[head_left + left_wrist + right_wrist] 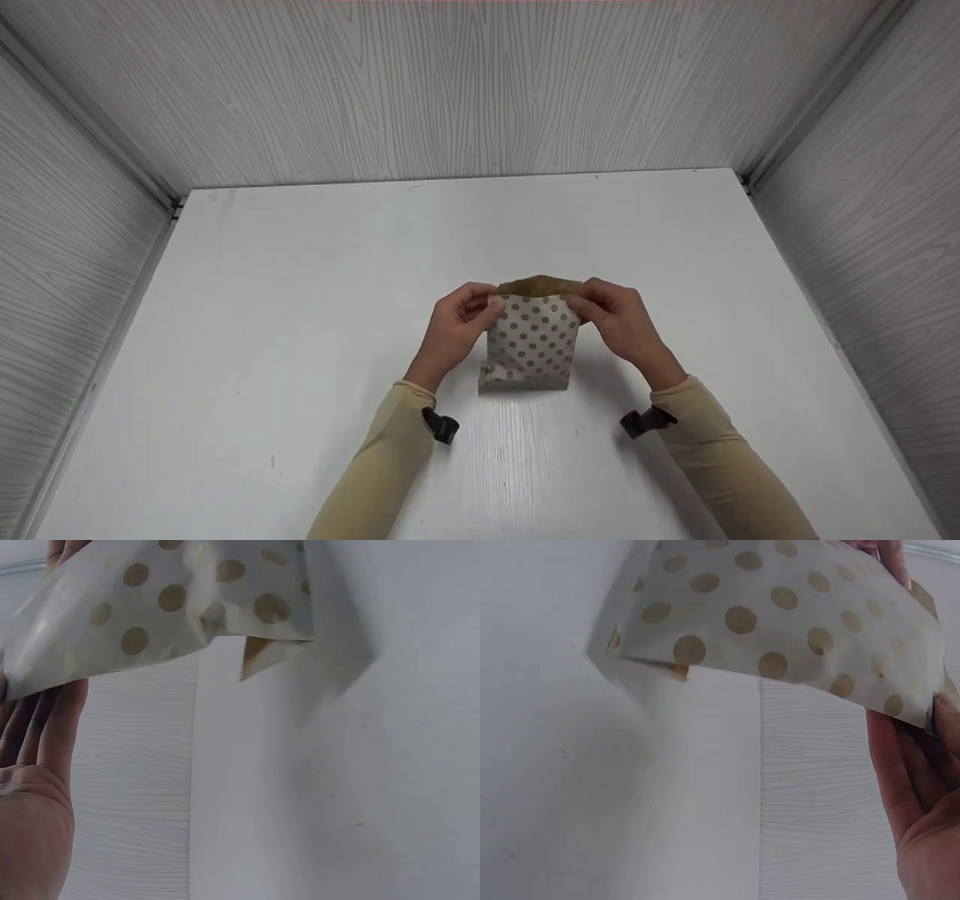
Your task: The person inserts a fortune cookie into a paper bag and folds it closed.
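Note:
A white paper bag (531,337) with tan polka dots is held up between both hands, its brown inside showing at the open top edge. My left hand (455,324) pinches the upper left corner, thumb on the dotted front. At the upper right corner my right hand (619,319) pinches the bag likewise. In the left wrist view, the left hand's fingers (56,727) lie behind the bag (171,598). The right wrist view shows the right thumb in front of the bag (740,619) and the fingers behind it. What lies inside the bag is hidden.
A white table (300,300) spreads around the bag. Grey wood-grain panels enclose it at the back (450,90), left (67,225) and right (862,187). Dark wrist cameras sit on the left wrist (444,427) and the right wrist (637,422).

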